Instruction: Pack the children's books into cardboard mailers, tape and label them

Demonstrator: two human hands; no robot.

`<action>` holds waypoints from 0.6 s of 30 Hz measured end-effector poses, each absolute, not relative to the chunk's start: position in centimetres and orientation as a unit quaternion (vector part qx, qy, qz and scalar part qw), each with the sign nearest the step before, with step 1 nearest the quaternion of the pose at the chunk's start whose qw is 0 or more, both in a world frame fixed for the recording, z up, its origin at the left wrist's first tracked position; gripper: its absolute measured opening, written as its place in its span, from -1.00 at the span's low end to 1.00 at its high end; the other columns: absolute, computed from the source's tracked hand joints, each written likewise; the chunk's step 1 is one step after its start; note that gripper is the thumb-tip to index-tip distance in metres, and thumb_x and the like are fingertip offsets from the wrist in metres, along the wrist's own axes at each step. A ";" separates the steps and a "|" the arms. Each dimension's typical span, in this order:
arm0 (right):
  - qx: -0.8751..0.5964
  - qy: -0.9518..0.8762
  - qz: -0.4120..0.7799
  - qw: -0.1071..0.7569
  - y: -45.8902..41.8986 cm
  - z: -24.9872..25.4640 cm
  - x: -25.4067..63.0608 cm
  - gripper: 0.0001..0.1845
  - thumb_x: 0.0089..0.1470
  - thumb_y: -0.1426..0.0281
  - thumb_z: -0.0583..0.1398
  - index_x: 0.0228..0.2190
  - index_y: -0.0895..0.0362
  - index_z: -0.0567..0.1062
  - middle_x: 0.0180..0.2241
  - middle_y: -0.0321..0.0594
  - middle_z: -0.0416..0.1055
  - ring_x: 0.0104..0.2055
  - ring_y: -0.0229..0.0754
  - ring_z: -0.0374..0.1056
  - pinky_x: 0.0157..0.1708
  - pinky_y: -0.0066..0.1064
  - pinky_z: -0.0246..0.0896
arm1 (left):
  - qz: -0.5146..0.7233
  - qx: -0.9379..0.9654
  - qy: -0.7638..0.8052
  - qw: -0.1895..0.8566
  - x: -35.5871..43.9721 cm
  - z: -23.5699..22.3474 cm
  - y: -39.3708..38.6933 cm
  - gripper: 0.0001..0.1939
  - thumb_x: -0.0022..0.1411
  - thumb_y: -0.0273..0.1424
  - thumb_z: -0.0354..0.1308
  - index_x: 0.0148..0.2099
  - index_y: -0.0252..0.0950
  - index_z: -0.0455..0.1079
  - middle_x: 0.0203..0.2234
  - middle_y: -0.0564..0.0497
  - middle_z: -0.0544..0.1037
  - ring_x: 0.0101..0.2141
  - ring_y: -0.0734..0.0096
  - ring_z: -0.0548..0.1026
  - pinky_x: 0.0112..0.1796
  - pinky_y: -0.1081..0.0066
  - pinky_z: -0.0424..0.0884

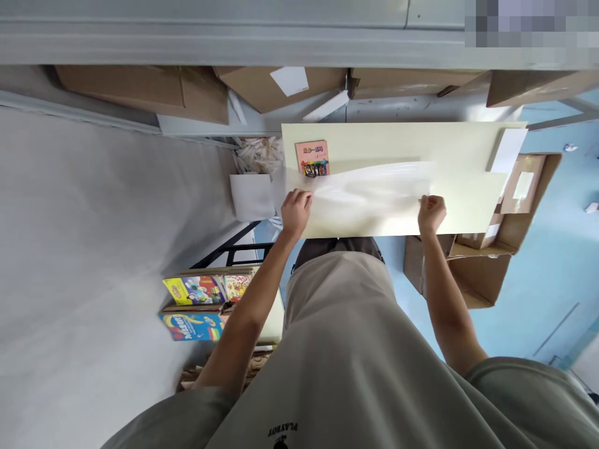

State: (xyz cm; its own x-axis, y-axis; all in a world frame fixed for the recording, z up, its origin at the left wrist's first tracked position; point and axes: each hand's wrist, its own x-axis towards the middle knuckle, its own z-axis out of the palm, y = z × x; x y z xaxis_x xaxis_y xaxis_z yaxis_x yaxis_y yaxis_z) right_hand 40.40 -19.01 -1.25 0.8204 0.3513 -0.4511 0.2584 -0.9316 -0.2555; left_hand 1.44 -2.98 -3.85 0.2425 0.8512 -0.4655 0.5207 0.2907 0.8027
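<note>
A translucent plastic sheet (369,187) stretches between my two hands over a cream tabletop (468,206). My left hand (296,211) pinches its left end near the table's left edge. The right end is pinched by my right hand (431,213). Just beyond the sheet's left part lies a small pink booklet (312,157) with colourful print, its lower edge close to the plastic. At the table's far right corner sits a white block-like stack (506,150), apart from both hands.
Cardboard boxes (290,84) line a shelf behind the table. Open cartons (524,206) stand on the right. A bin of white scraps (253,193) is at the left edge, and colourful printed boxes (196,312) stand lower left by a grey wall (93,249).
</note>
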 end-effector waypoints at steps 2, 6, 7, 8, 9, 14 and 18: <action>-0.957 -0.160 0.224 0.096 -20.2 -0.3 43.6 -0.70 0.58 0.37 0.12 0.16 0.20 0.54 0.17 0.29 0.69 0.19 0.02 0.68 0.23 -0.22 0.56 | 0.148 0.594 0.569 0.549 3.6 -2.9 -4.4 -0.89 0.56 -0.31 0.34 -0.12 -0.12 0.63 0.02 -0.25 0.66 0.30 -0.21 0.53 0.51 0.02 0.27; -0.978 -0.132 0.157 0.045 -22.5 -0.2 49.7 -0.74 0.51 0.42 0.22 0.15 0.18 0.54 0.16 0.24 0.69 0.23 0.12 0.67 0.31 -0.11 0.54 | 0.121 0.649 0.524 0.539 7.5 -2.8 -5.9 -0.70 0.51 -0.30 0.42 0.23 -0.19 0.66 0.38 -0.36 0.58 0.51 -0.34 0.39 0.59 -0.11 0.15; -0.980 -0.123 0.153 0.033 -23.0 -0.5 50.8 -0.72 0.49 0.43 0.24 0.17 0.17 0.53 0.16 0.22 0.69 0.24 0.15 0.67 0.31 -0.08 0.54 | 0.111 0.661 0.520 0.529 7.9 -3.2 -6.0 -0.58 0.48 -0.31 0.47 0.32 -0.22 0.63 0.49 -0.39 0.49 0.58 -0.38 0.30 0.61 -0.16 0.09; -0.981 -0.115 0.152 0.025 -23.4 -1.0 51.8 -0.70 0.48 0.45 0.25 0.18 0.15 0.52 0.16 0.20 0.68 0.25 0.16 0.66 0.31 -0.06 0.55 | 0.096 0.674 0.519 0.517 8.1 -3.6 -6.1 -0.45 0.44 -0.30 0.51 0.40 -0.24 0.59 0.58 -0.41 0.39 0.63 -0.42 0.21 0.63 -0.21 0.03; -0.982 -0.109 0.154 0.020 -23.8 -1.5 52.6 -0.68 0.48 0.47 0.25 0.20 0.13 0.50 0.16 0.18 0.67 0.25 0.17 0.66 0.30 -0.03 0.56 | 0.074 0.686 0.519 0.504 8.1 -4.0 -6.1 -0.33 0.40 -0.28 0.55 0.47 -0.26 0.55 0.64 -0.43 0.30 0.68 -0.44 0.12 0.64 -0.25 -0.03; -0.988 -0.129 0.082 0.024 -23.9 -3.7 52.7 -0.64 0.48 0.46 0.23 0.24 0.14 0.47 0.34 0.29 0.45 0.50 0.30 0.41 0.52 0.27 0.32 | -0.111 0.767 0.491 0.398 7.2 -5.5 -6.8 -0.02 0.45 -0.15 0.50 0.73 -0.30 0.24 0.78 -0.40 -0.10 0.76 -0.34 -0.16 0.67 -0.25 -0.08; -0.933 -0.286 0.165 0.144 -21.3 -4.7 45.6 -0.69 0.54 0.33 0.20 0.21 0.11 0.49 0.18 0.19 0.52 0.19 0.16 0.56 0.25 0.15 0.56 | -0.142 0.768 0.520 0.347 7.8 -5.8 -8.3 -0.07 0.56 -0.18 0.35 0.78 -0.29 0.14 0.80 -0.32 -0.18 0.77 -0.23 -0.20 0.66 -0.21 0.00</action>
State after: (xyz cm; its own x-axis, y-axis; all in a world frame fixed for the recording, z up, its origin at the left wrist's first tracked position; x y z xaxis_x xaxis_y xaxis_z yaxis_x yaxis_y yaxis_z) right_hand 45.56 -21.34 -4.65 0.7819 0.5814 -0.2251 0.4866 -0.7948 -0.3627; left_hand 7.76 -8.27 -5.77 0.4192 0.7001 -0.5780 0.8966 -0.2190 0.3850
